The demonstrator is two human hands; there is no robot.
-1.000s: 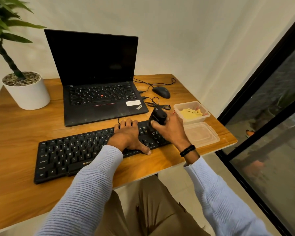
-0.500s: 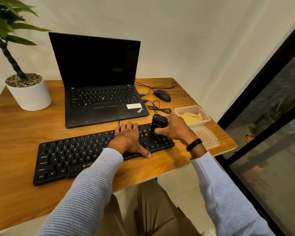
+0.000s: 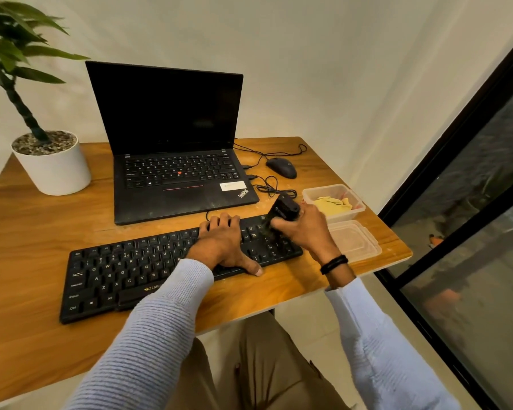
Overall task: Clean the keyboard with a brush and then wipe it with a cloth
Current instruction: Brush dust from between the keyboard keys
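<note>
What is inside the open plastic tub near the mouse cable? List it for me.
The tub holds a crumpled yellow cloth, with something reddish at its far edge, too small to identify. The cloth covers most of the bottom, so anything under it is hidden.

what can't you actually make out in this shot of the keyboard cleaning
Head view, the only one:
- Bristles of the brush: motion-blurred and partly behind the right hand, so contact with the keyboard is unclear.
- Keys under the left hand and its sleeve: covered.
- Yellow cloth in the tub: bunched, partly behind the tub wall.
- Plant: cut off by the top-left edge.
</note>
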